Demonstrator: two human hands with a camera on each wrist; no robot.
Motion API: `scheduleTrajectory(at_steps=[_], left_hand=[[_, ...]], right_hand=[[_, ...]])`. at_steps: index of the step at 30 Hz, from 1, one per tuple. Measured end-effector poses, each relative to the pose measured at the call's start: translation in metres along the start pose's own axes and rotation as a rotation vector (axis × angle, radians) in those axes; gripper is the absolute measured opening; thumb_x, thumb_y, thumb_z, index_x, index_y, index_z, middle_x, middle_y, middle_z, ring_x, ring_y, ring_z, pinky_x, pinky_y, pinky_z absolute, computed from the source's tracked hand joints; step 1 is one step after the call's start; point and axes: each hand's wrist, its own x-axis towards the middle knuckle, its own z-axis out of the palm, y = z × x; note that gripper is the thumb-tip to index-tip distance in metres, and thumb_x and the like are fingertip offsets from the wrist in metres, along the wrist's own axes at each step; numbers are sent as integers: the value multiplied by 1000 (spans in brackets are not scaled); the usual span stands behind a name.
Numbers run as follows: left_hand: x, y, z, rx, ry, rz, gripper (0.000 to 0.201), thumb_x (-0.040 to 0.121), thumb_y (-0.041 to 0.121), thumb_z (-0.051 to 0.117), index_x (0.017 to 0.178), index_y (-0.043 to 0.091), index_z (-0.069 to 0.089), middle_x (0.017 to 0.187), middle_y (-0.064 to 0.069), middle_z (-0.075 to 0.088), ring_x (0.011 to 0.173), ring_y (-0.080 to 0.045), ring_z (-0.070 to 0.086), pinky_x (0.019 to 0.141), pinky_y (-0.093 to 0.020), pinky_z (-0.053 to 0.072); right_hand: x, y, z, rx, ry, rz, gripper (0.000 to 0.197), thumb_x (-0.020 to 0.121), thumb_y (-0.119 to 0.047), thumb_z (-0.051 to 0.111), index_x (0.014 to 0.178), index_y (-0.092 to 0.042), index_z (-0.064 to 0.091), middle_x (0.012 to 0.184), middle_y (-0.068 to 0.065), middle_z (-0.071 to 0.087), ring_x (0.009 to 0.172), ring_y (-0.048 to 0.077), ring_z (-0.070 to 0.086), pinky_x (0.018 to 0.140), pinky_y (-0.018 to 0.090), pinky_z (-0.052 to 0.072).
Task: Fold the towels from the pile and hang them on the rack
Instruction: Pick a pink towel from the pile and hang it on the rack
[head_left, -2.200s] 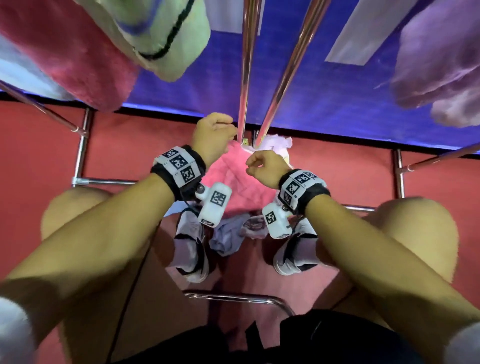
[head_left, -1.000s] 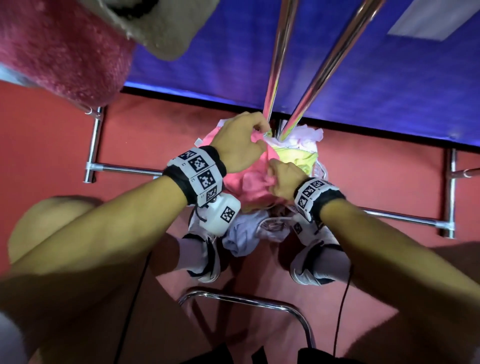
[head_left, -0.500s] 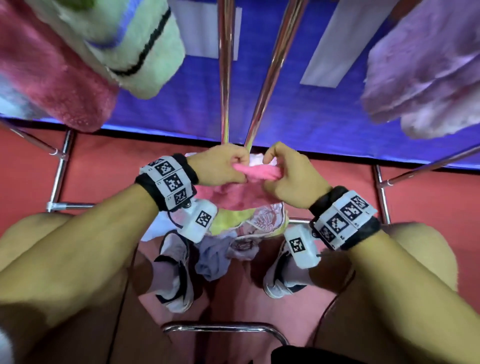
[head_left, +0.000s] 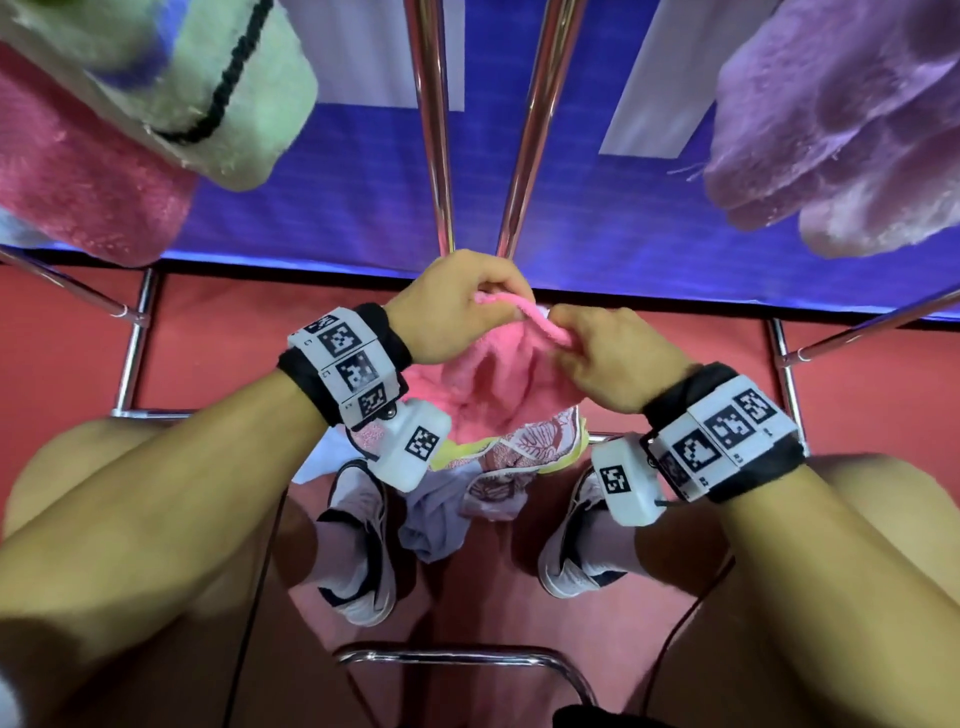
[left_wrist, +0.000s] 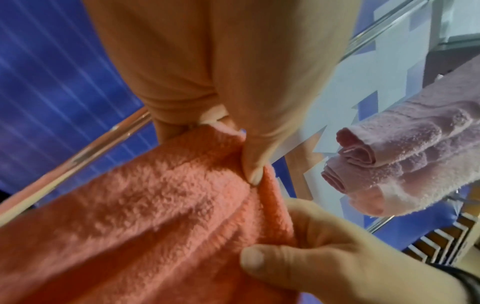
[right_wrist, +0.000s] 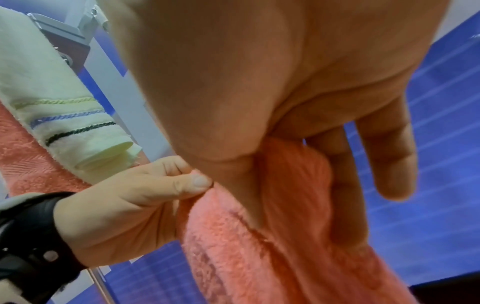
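Note:
Both hands hold a fluffy pink towel (head_left: 498, 379) by its top edge, just below the rack's two middle rails (head_left: 434, 156). My left hand (head_left: 496, 304) pinches the edge with thumb and fingers; in the left wrist view the thumb (left_wrist: 253, 164) presses into the pink towel (left_wrist: 155, 205). My right hand (head_left: 563, 330) grips the same edge a little to the right, its fingers curled round the bunched pink towel (right_wrist: 293, 164). The towel hangs down over the pile (head_left: 524, 452) on the floor between my feet.
Folded towels hang on the rack: a dark pink one (head_left: 78, 171) and a pale green striped one (head_left: 171, 67) on the left, a lavender one (head_left: 841, 119) on the right. The pile holds a yellow-edged patterned cloth and a lavender cloth (head_left: 436, 525). A chrome bar (head_left: 452, 657) runs near my legs.
A second ago both hands were down in the pile gathering the pink towel. They have since lifted it, and they now hold its top edge slightly farther apart.

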Motion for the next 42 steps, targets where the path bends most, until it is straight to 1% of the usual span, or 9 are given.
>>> scheduleTrajectory(at_steps=[4,10,15,19,23,29,34,37,42], left_hand=[[1,11,8,-212,-37,-42,17,82,-10,69,97,-5,70,85,-9,72,67,1,65,56,-11,49],[0,9,5,-326,-32,-23,41,69,-19,66,95,13,71,93,-5,76,91,-17,74,81,-32,59],[0,6,-6,-346,83,-99,42,70,-11,80,100,13,64,86,-1,72,73,-8,67,72,-20,54],[-4,-4,-6,-267,-43,-250,45,72,-2,83,108,6,58,93,-11,70,74,-21,61,71,-37,53],[-7,-20,-9,-24,-142,-283,10,86,3,71,84,-4,64,70,-5,61,63,-11,51,64,-29,43],[-9,-36,-28,-83,132,-368,29,98,16,59,81,-7,53,70,-7,40,64,-14,36,57,-29,30],[-15,-47,-28,-65,210,-343,33,98,23,60,70,16,43,64,3,35,53,-5,32,50,-22,28],[-19,-52,-29,-46,169,-350,35,88,25,73,67,16,46,61,3,37,53,-6,32,48,-20,27],[-31,-60,-36,15,-17,-419,23,78,13,81,74,8,59,57,6,49,45,-4,39,45,-19,34]], right_hand=[[8,0,1,116,70,-41,34,74,-34,74,96,-17,55,82,-1,64,77,26,59,71,40,50],[15,-10,1,716,97,-57,50,72,-4,83,106,-17,49,83,18,67,65,28,59,63,48,56],[21,-9,-1,633,218,-51,22,78,-11,81,86,-16,61,66,2,49,56,10,42,54,26,38],[20,-14,-1,746,274,-142,18,84,3,69,80,-4,53,67,1,48,57,4,40,55,16,35],[22,-14,-3,820,274,-115,26,84,-1,62,74,-16,43,89,2,62,76,6,57,68,20,43],[25,-3,-10,629,340,-24,37,78,7,56,65,-20,35,61,-3,36,56,6,34,52,23,29],[26,5,-7,531,210,58,29,83,1,61,99,-23,55,60,-6,48,46,2,42,49,16,38],[28,11,-3,418,250,87,11,87,-13,66,83,-24,67,64,-9,59,57,0,50,58,17,39],[29,17,1,346,388,189,27,91,-25,55,72,-6,52,69,11,51,72,28,47,62,34,33]])
